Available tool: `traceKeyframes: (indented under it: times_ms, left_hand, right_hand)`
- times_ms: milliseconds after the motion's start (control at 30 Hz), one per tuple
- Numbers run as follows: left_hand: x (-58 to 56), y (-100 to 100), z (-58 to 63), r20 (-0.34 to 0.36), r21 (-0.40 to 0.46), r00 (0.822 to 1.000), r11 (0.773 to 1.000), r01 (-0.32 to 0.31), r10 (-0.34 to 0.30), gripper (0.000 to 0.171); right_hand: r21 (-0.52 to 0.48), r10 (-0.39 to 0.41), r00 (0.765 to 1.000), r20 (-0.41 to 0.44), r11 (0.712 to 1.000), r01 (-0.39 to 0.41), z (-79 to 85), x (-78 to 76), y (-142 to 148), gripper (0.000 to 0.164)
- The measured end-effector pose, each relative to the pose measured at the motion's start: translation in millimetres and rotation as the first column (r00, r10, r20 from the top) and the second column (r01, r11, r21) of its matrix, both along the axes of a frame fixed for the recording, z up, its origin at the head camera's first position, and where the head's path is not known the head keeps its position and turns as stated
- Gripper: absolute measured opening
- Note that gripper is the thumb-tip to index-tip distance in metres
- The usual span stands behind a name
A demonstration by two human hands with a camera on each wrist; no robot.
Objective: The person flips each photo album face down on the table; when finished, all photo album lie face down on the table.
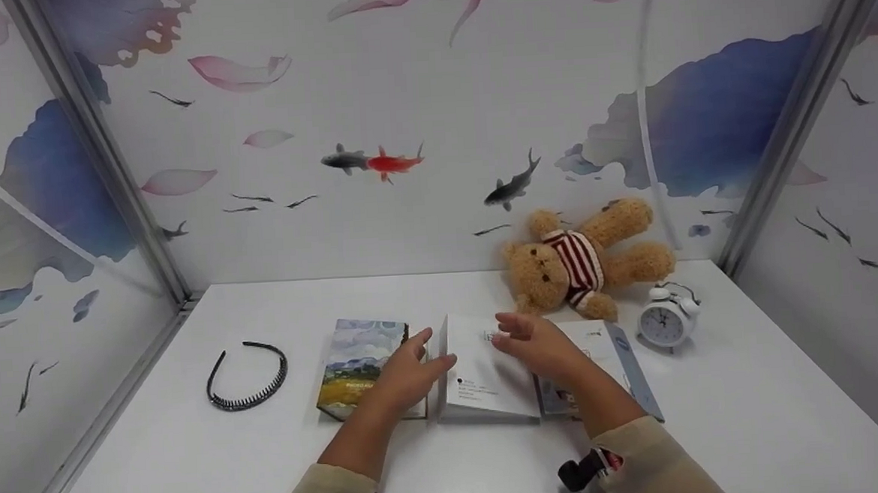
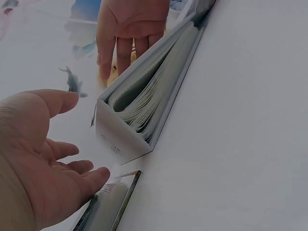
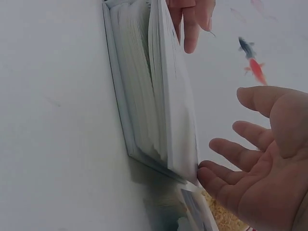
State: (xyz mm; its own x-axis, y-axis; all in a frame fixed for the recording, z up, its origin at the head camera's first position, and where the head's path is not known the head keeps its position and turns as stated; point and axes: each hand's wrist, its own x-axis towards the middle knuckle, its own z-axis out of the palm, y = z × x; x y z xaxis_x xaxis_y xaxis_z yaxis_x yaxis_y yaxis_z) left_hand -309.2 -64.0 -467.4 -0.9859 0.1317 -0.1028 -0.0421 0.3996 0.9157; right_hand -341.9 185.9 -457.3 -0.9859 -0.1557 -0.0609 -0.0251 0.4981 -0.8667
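A thick white book (image 1: 487, 383) lies in the middle of the table, its cover slightly raised and its pages fanned at the edge. My left hand (image 1: 408, 376) is spread at its left side, over the landscape-painting book (image 1: 351, 356). Above the white book's right part hovers my right hand (image 1: 542, 350), fingers loosely extended. In the right wrist view, the right hand (image 3: 260, 168) has a fingertip at the white book's corner (image 3: 180, 139); whether it touches, I cannot tell. Neither hand grips anything. A blue-and-white book (image 1: 633, 371) is partly hidden beneath the right forearm.
A black toothed headband (image 1: 248, 399) lies at the left. Behind the books, a teddy bear (image 1: 545, 267) in a striped shirt lies on its side near the back wall. A white twin-bell alarm clock (image 1: 664, 321) stands at the right. Patterned panels enclose the table.
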Motion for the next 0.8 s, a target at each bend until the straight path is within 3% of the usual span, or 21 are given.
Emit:
traceKeyframes:
  times_ms: [133, 500, 800]
  left_hand:
    - [0.8, 1.6, -2.7, -0.014, -0.024, 0.999, 0.999, 0.031, -0.032, 0.079]
    - [2.1, 1.5, -4.3, -0.037, -0.055, 0.99, 0.99, 0.131, -0.133, 0.074]
    - [2.6, -2.7, -1.2, -0.03, 0.017, 0.992, 0.993, 0.12, -0.119, 0.071]
  right_hand:
    - [-0.004, 0.018, 1.0, 0.011, 1.0, -0.018, -2.1, 1.7, 3.1, 0.062]
    - [0.126, 0.02, 0.998, 0.062, 0.992, -0.028, -0.8, 5.5, 8.4, 0.062]
    - [0.12, 0.025, 0.998, 0.063, 0.992, -0.033, -8.7, 10.1, -6.8, 0.066]
